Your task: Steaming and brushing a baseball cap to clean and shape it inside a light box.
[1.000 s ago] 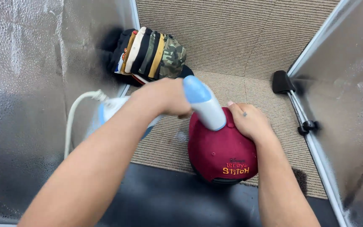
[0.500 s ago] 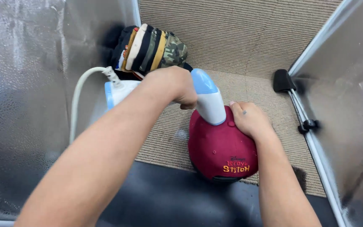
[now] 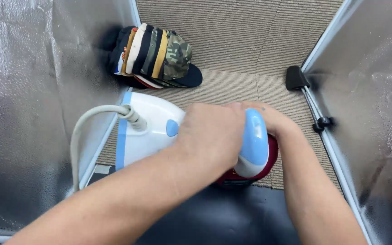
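Between the two silver foil-lined walls (image 3: 19, 113), on the ribbed carpet (image 3: 232, 27), the white-and-blue handheld steamer (image 3: 153, 129) lies with its long axis left to right, cord end left and blue head (image 3: 255, 143) right, directly over the red cap (image 3: 271, 156). Left hand (image 3: 212, 136) is wrapped closed around the steamer's neck; right hand (image 3: 273, 120) sits mostly hidden behind the head on the cap, grip can't be told. Stack of caps (image 3: 155, 56) lies well apart, up-left.

The left hand (image 3: 212, 136) grips a white and blue garment steamer (image 3: 159, 131) over a dark red cap (image 3: 268, 165), which the right hand (image 3: 273, 119) steadies. A stack of caps (image 3: 155, 56) lies on the carpet (image 3: 250, 27) between silver panels (image 3: 23, 90).
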